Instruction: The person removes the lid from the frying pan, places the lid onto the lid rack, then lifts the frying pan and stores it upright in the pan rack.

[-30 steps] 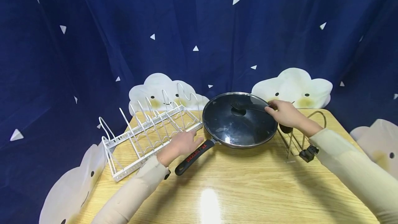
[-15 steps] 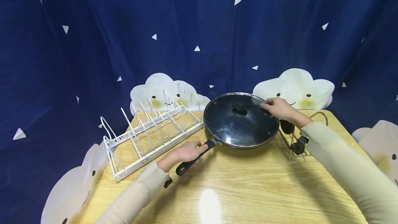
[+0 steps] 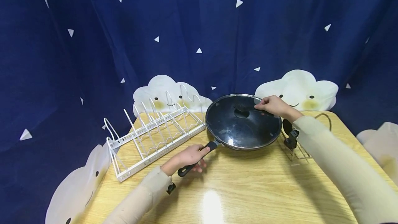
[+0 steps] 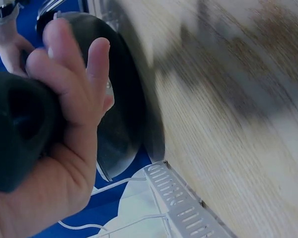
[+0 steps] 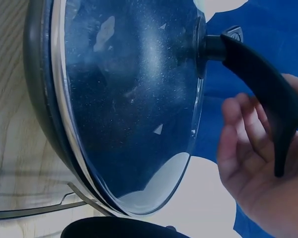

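Note:
In the head view a dark wok sits on the table under a glass lid with a metal rim. My left hand holds the wok's long black handle, thumb along the top and fingers loosely beneath. The handle's end looms dark at the left of the left wrist view. My right hand is at the lid's curved black handle, thumb and fingers around its free end. In the right wrist view those fingers curl loosely behind the handle. The lid lies down on the wok's rim.
A white wire rack stands left of the wok, its upright loops close to the wok's edge. A thin brownish wire rack stands on the right, partly behind my right forearm, with a black rounded thing at it. Behind hangs a blue curtain.
My left hand has come onto the wok's handle from beside it and wrapped its thumb over it. My right hand has slid a little left along the lid's handle. The wok stays put.

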Demonstrator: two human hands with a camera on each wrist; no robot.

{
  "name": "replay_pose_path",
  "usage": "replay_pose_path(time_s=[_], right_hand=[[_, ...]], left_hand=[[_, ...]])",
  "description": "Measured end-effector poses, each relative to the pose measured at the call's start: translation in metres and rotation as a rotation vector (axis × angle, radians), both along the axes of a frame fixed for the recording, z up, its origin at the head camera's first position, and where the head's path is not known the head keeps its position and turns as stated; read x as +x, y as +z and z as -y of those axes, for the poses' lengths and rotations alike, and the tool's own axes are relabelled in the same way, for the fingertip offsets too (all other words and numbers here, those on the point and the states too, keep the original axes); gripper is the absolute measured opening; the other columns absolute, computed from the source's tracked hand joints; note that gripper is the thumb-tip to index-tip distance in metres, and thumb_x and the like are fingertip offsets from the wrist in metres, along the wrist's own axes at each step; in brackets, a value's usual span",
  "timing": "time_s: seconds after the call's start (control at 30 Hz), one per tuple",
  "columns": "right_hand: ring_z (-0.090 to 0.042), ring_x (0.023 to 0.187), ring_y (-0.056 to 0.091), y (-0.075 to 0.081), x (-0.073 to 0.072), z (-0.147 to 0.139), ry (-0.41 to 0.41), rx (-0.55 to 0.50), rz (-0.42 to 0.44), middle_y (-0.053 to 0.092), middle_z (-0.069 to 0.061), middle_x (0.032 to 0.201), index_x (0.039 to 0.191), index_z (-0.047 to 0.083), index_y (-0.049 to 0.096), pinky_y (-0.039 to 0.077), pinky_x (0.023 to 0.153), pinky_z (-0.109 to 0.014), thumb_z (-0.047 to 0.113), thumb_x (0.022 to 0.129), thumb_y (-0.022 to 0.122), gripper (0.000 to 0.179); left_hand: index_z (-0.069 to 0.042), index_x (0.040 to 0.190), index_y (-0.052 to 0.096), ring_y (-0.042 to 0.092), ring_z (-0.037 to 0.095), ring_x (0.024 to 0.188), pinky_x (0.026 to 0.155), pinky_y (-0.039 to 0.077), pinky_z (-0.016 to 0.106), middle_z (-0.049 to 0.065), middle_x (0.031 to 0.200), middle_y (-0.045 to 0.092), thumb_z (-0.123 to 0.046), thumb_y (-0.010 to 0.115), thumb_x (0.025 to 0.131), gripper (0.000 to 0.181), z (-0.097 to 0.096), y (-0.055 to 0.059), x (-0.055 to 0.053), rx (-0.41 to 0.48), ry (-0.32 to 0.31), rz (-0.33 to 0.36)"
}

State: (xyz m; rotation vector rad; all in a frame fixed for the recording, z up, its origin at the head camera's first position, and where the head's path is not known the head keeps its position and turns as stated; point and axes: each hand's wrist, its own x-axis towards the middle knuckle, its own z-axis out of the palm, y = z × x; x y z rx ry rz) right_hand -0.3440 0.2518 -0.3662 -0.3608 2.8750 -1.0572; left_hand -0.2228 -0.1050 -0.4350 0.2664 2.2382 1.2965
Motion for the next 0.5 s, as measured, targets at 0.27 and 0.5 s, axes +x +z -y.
replay_pose_path(time_s=[0.27, 0.5], right_hand=[[-0.024, 0.077, 0.065, -0.004, -0.011, 0.000, 0.024, -0.131, 0.238, 0.068, -0.013, 0.085, 0.089, -0.002, 0.060, 0.051, 0.070, -0.036, 0.038, 0.088, 0.066, 0.040], [-0.020, 0.075, 0.063, -0.004, -0.020, -0.004, 0.110, -0.120, 0.300, 0.068, -0.012, 0.084, 0.099, -0.008, 0.064, 0.051, 0.068, -0.033, 0.035, 0.090, 0.063, 0.044]], left_hand=[[0.005, 0.113, 0.051, 0.054, 0.014, 0.042, 0.038, 0.041, 0.022, 0.013, 0.064, 0.064, -0.036, 0.045, 0.100, 0.043, 0.000, -0.003, -0.001, 0.000, 0.004, 0.009], [0.006, 0.099, 0.052, 0.047, 0.011, 0.039, 0.037, 0.041, 0.022, 0.005, 0.056, 0.051, -0.039, 0.045, 0.100, 0.046, 0.000, -0.004, -0.004, -0.017, -0.005, 0.017]])
